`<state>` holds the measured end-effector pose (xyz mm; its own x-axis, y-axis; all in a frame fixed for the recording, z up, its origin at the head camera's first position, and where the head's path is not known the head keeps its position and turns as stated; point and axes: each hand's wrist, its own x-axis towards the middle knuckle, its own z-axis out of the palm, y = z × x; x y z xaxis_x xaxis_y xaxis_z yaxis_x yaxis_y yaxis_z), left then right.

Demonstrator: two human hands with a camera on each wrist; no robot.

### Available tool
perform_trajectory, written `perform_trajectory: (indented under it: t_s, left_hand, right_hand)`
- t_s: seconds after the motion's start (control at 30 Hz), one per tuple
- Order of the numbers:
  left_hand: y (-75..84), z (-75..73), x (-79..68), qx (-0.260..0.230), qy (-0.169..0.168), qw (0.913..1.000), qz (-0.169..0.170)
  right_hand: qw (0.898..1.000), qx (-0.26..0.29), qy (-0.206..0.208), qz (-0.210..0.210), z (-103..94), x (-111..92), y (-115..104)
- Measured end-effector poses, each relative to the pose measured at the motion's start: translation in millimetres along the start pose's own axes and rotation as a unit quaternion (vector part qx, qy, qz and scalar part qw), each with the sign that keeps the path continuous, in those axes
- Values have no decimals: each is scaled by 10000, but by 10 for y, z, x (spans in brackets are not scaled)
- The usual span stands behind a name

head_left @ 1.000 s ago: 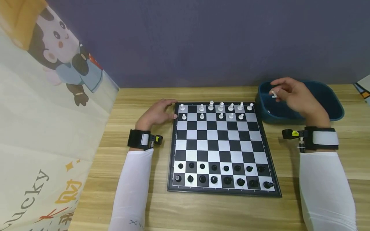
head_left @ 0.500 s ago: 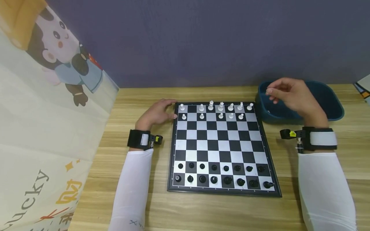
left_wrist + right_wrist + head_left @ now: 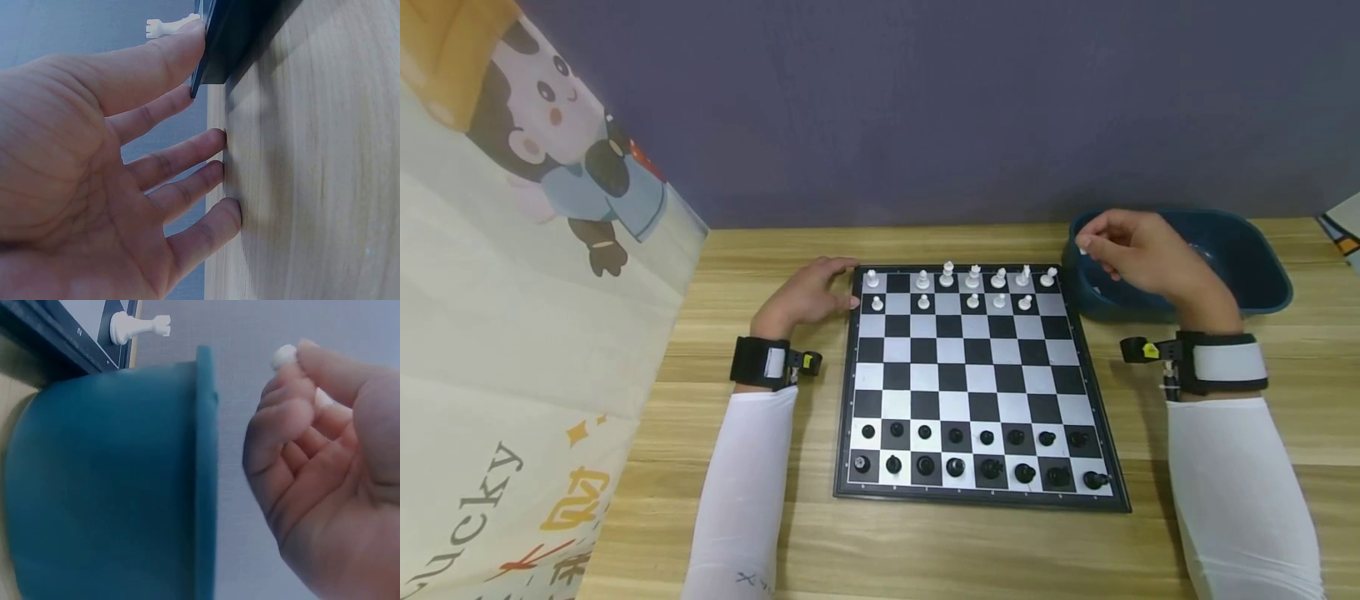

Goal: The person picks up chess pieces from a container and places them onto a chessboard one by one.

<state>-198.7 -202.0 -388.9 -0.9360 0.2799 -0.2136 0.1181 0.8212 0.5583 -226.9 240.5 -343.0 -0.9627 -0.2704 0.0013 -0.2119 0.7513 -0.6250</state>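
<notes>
My right hand (image 3: pixel 1138 250) pinches a small white chess piece (image 3: pixel 285 357) between thumb and fingertips, above the near-left rim of a dark teal bin (image 3: pixel 1266 271). Only its ends show, so its kind is unclear. My left hand (image 3: pixel 808 292) rests at the far left corner of the chessboard (image 3: pixel 951 377), thumb and index fingertip touching its frame, the other fingers spread on the table. White chess pieces (image 3: pixel 948 273) stand in the two far rows, with gaps between some. Two full rows of black chess pieces (image 3: pixel 955 467) stand along the near side.
The wooden table (image 3: pixel 970 550) meets a dark blue-grey wall (image 3: pixel 880 108) behind the board. A cartoon-printed sheet (image 3: pixel 550 333) covers the left side. A small white thing (image 3: pixel 1097 291) lies inside the bin. A white rook (image 3: pixel 139 326) stands at the board's corner beside the bin.
My right hand has moved left and slightly nearer, from over the bin's inside toward its left rim, with the white piece still pinched. My left hand and the pieces on the board have stayed put.
</notes>
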Motion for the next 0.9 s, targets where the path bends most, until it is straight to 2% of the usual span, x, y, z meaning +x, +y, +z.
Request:
perform_trajectory:
  t_s: [0.23,0.47,0.9]
  left_hand:
    - [9,-13,-5,-19,-52,10000,-26]
    - [4,-10,-1,11,-26,10000,-17]
    - [-1,-10,3,10,-33,10000,79]
  right_hand:
    - [9969,-578,-491,-187,20,-11,-84]
    - [9916,-988,-712,-438,63,-31,-158]
    - [9784,-1392,-1431,-540,202,-5,-259]
